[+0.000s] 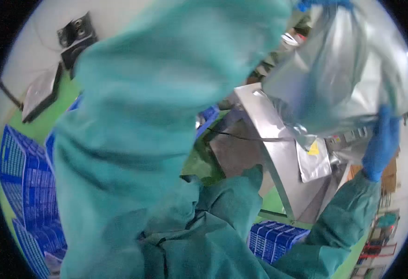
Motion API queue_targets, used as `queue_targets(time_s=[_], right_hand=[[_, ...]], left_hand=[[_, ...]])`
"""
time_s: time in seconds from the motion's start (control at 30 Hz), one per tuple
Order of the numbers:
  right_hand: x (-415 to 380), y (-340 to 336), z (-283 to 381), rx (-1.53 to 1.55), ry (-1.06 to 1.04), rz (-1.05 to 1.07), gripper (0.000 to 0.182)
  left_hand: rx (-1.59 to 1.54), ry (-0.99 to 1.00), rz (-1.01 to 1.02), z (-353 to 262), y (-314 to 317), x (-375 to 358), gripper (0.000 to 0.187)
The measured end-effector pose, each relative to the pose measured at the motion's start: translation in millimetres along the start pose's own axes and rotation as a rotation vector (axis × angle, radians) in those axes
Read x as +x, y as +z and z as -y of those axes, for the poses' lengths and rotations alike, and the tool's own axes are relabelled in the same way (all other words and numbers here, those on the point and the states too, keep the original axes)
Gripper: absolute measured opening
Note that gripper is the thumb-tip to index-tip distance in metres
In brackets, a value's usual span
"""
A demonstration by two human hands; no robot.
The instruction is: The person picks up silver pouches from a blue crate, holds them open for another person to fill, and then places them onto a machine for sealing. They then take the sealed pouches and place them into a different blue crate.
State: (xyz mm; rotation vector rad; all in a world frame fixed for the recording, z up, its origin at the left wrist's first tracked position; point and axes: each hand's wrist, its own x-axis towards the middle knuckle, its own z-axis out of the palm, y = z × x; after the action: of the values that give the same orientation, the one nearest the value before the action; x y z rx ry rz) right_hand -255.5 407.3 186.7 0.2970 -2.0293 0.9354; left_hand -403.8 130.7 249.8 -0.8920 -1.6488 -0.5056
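Observation:
A large silvery, partly see-through plastic bag (338, 69) hangs stretched out at the upper right. My left hand (327, 4), in a blue glove, is closed on the bag's top edge and partly cut off by the frame. Its green sleeve crosses much of the view. Lower down, my right hand (381, 144), also blue-gloved, grips the bag's lower right side. Beneath the bag, a flat silver pouch (314, 167) with a yellow label (313, 148) lies on a steel worktable (270, 118). What the bag contains, if anything, I cannot make out.
Blue plastic crates (32, 186) stand at the left, and another blue crate (276, 239) is below the table. A dark cable (245, 137) runs across the worktable. Black speaker-like boxes (77, 37) are at the upper left. Brown cardboard boxes (390, 176) are at the right.

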Motion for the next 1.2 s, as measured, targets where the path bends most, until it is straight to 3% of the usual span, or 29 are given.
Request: queue_targets(time_s=[0.03, 0.07, 0.13, 0.17, 0.23, 0.3, 0.37, 0.4, 0.43, 0.47, 0.53, 0.63, 0.67, 0.7, 0.73, 0.77, 0.83, 0.9, 0.93, 1.03, 1.1, 1.17, 1.2], right_hand=[[-13, 8, -25, -0.034, -0.039, 0.088, 0.022], [-23, 17, -52, -0.066, -0.084, 0.175, 0.022], [-51, 31, -75, -0.065, 0.174, 0.251, 0.023], [-49, 25, -90, -0.034, 0.173, 0.279, 0.023], [-38, 12, -108, 0.007, 0.317, 0.242, 0.022], [-35, 13, -103, -0.040, 0.314, 0.234, 0.021], [-34, 13, -108, -0.019, 0.334, 0.235, 0.022], [-29, 7, -117, -0.081, 0.291, 0.262, 0.022], [-27, 4, -120, -0.145, 0.243, 0.289, 0.023], [-26, 4, -115, -0.207, 0.193, 0.309, 0.024], [-23, -1, -117, -0.206, 0.164, 0.344, 0.024], [-19, -1, -110, -0.227, 0.131, 0.370, 0.025], [-13, -10, -117, -0.275, 0.147, 0.340, 0.025], [-6, -18, -125, -0.324, 0.165, 0.308, 0.027], [-3, -18, -121, -0.142, 0.210, 0.147, 0.031], [-2, -22, -116, -0.146, 0.213, 0.142, 0.031], [5, -23, -94, -0.167, 0.044, 0.004, 0.033], [-5, -15, -70, -0.154, 0.037, -0.010, 0.035], [-13, -11, -66, -0.149, 0.011, -0.003, 0.035], [-41, -1, -60, -0.150, -0.005, 0.031, 0.031], [-56, 13, -55, -0.242, -0.018, 0.349, 0.021], [-79, 52, -19, -0.138, 0.053, 0.514, 0.010], [-88, 70, 5, -0.114, -0.056, 0.632, 0.008]], left_hand=[[-0.284, -0.141, 0.182, -5, -9, -25, 0.022], [-0.458, -0.378, 0.199, -16, -28, -41, 0.023], [-0.544, -0.523, 0.095, -13, -55, -84, 0.025], [-0.442, -0.410, -0.004, -5, -69, -108, 0.025], [-0.386, -0.597, 0.062, 2, -124, -157, 0.026], [0.053, -0.820, 0.105, 12, -181, -220, 0.029], [0.493, -1.097, 0.325, 44, -221, -321, 0.029], [0.461, -1.027, 0.365, 64, -235, -394, 0.036], [0.562, -1.255, 0.779, 54, -239, -424, 0.029], [0.540, -0.943, 0.846, 60, -247, -502, 0.036], [0.505, -1.176, 1.297, 12, -236, -486, 0.045], [0.527, -1.359, 1.211, 26, -239, -542, 0.051], [0.520, -1.477, 1.157, 23, -240, -520, 0.061], [0.521, -1.473, 1.154, 28, -241, -526, 0.061], [0.517, -1.496, 1.230, 30, -242, -531, 0.063], [0.514, -1.514, 1.306, 33, -242, -534, 0.065], [0.451, -1.415, 1.339, 35, -236, -537, 0.064], [0.426, -1.483, 1.235, 39, -226, -556, 0.049], [0.381, -1.326, 1.162, 48, -232, -594, 0.053], [0.389, -1.345, 1.228, 23, -252, -561, 0.056], [0.428, -1.318, 1.238, 4, -259, -541, 0.057], [0.387, -1.373, 1.247, -8, -264, -525, 0.056], [0.407, -1.336, 1.206, -16, -265, -513, 0.053]])
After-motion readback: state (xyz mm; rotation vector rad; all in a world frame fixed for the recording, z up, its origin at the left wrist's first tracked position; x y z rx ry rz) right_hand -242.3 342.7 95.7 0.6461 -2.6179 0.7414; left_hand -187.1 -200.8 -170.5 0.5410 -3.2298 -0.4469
